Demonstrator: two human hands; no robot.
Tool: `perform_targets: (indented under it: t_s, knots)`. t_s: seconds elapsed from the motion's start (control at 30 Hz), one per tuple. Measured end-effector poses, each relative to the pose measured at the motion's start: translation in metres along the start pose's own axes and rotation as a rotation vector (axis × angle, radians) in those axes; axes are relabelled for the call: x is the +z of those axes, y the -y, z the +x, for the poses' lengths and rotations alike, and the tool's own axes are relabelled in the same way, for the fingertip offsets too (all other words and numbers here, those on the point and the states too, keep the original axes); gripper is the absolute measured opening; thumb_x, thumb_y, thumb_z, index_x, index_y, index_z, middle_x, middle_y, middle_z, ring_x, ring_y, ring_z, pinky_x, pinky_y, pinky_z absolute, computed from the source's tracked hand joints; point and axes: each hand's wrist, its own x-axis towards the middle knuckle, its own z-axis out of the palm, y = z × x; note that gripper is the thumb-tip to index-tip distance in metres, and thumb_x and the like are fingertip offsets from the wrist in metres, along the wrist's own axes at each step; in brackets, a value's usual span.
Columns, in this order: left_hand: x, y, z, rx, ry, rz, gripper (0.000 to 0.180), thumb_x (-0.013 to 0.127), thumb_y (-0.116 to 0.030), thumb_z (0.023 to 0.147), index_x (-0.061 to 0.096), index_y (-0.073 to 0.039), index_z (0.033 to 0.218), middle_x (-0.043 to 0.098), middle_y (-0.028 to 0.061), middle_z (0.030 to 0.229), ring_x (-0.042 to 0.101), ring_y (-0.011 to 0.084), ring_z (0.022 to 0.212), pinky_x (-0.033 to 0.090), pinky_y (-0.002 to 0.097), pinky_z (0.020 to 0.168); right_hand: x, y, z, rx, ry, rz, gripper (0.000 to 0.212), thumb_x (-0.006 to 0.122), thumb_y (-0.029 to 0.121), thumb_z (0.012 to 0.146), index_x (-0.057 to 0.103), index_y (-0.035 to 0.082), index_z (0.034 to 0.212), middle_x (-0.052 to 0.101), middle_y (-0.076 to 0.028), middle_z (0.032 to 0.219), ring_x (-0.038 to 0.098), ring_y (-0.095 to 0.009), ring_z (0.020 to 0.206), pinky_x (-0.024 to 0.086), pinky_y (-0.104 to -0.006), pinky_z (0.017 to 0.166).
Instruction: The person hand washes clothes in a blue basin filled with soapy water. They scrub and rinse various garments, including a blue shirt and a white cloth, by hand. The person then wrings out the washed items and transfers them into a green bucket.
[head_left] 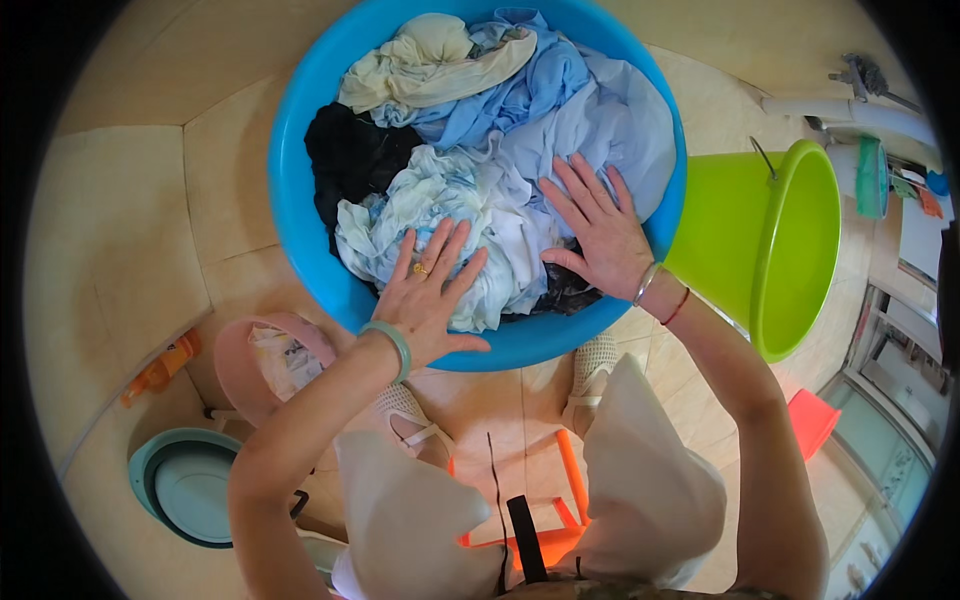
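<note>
Working from the left, a basin [205, 487] and a pink bin [238, 365] sit outside the tub [284, 190], out of the way. The clothes are all inside the tub, on the floor just beyond the person's feet. At its left side lies a black cloth [352, 155], bunched against the wall; it is best kept apart from the lighter pieces if its dye might run. Next, the left hand [417, 303] lies palm down on the printed cloth [425, 190], fingers spread wide and gripping nothing. A flat palm should share the load well, though its ring [421, 269] could snag thin fabric. Behind are the cream cloth [428, 62] and the blue cloth [540, 95], in loose folds untouched by either hand. On the right, the right hand [606, 235] is also spread open over the pale cloth [605, 125], with nothing pinched; how hard either hand presses, I cannot tell. Pushing straight down, both palms evenly, should suit the heap better than leaning on the near rim. Rightmost, the green bucket [725, 240] lies on its side beside the tub, so elbow room there looks tight
</note>
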Motion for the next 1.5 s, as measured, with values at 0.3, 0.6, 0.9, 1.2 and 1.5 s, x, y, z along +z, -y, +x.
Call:
perform_targets:
  t_s: [0.3, 0.6, 0.9, 1.2, 1.5]
  knots:
    - [-0.003, -0.008, -0.007, 0.038, 0.003, 0.051, 0.104, 0.068, -0.063, 0.072, 0.021, -0.015, 0.151, 0.005, 0.0170, 0.158, -0.001, 0.0358, 0.146, 0.003, 0.0620, 0.112, 0.000, 0.029, -0.027, -0.081, 0.007, 0.033, 0.081, 0.059, 0.059, 0.079, 0.040, 0.010, 0.141, 0.025, -0.015, 0.154, 0.016, -0.035, 0.144, 0.014, -0.0593, 0.112]
    - [-0.001, -0.044, -0.019, -0.043, 0.270, 0.065, 0.093, 0.071, -0.045, 0.077, 0.016, -0.031, 0.152, -0.005, 0.0127, 0.159, -0.007, 0.0396, 0.145, 0.004, 0.0727, 0.106, -0.005, 0.047, -0.060, -0.087, 0.381, 0.120, 0.098, 0.077, 0.054, 0.065, 0.035, 0.016, 0.145, 0.025, -0.016, 0.153, 0.011, -0.037, 0.144, 0.019, -0.0633, 0.110]
    - [0.057, -0.039, -0.042, -0.105, 0.013, 0.207, 0.072, 0.051, 0.000, 0.083, 0.038, -0.038, 0.143, 0.000, 0.0102, 0.160, -0.005, 0.0397, 0.146, 0.030, 0.0687, 0.101, 0.038, 0.061, -0.087, -0.140, 0.339, -0.106, 0.074, 0.066, 0.008, 0.073, 0.042, 0.026, 0.141, 0.042, -0.014, 0.143, 0.036, -0.035, 0.135, 0.023, -0.0652, 0.107]
    - [0.047, -0.047, -0.048, -0.122, 0.076, 0.190, 0.054, 0.046, -0.012, 0.090, 0.046, -0.041, 0.136, 0.007, 0.0127, 0.159, -0.002, 0.0405, 0.146, 0.031, 0.0694, 0.099, 0.030, 0.062, -0.094, -0.130, 0.443, -0.014, 0.060, 0.058, 0.009, 0.082, 0.046, 0.030, 0.137, 0.048, -0.006, 0.138, 0.042, -0.029, 0.133, 0.020, -0.0655, 0.108]
    - [0.042, -0.037, -0.040, 0.013, 0.193, 0.186, 0.047, 0.045, -0.018, 0.094, 0.045, -0.031, 0.139, 0.005, 0.0249, 0.156, -0.002, 0.0548, 0.140, 0.036, 0.0735, 0.088, 0.022, 0.045, -0.078, -0.295, 0.513, 0.022, 0.059, 0.056, 0.022, 0.085, 0.041, 0.027, 0.142, 0.048, -0.008, 0.135, 0.045, -0.030, 0.126, 0.025, -0.0667, 0.102]
